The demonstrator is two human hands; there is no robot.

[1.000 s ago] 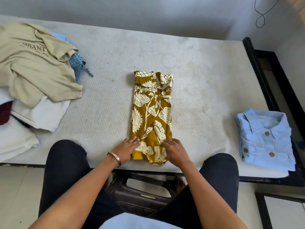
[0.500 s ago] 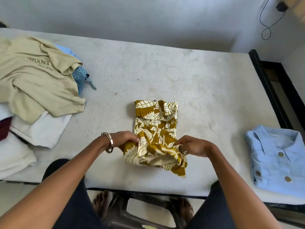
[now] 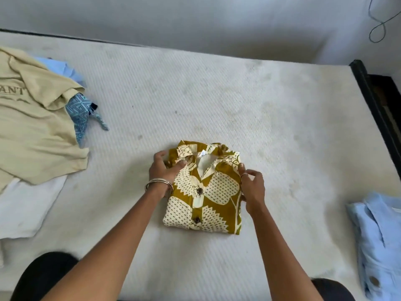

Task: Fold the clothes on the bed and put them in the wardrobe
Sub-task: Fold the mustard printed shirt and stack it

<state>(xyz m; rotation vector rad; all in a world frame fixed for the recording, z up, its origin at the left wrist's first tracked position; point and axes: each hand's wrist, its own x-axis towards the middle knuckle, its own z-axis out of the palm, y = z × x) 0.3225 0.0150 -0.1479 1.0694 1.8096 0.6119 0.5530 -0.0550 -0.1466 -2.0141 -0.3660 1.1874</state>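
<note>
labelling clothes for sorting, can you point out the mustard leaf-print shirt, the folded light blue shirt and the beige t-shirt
mustard leaf-print shirt (image 3: pixel 217 187), head view, front panel beside the placket
folded light blue shirt (image 3: pixel 377 235), head view, front panel
beige t-shirt (image 3: pixel 32 135), head view, body below the lettering

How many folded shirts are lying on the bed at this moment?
2. The mustard patterned shirt lies mid-bed between the left hand and right hand; the light blue shirt lies at the right edge. The unfolded pile on the left may hide others.
</note>
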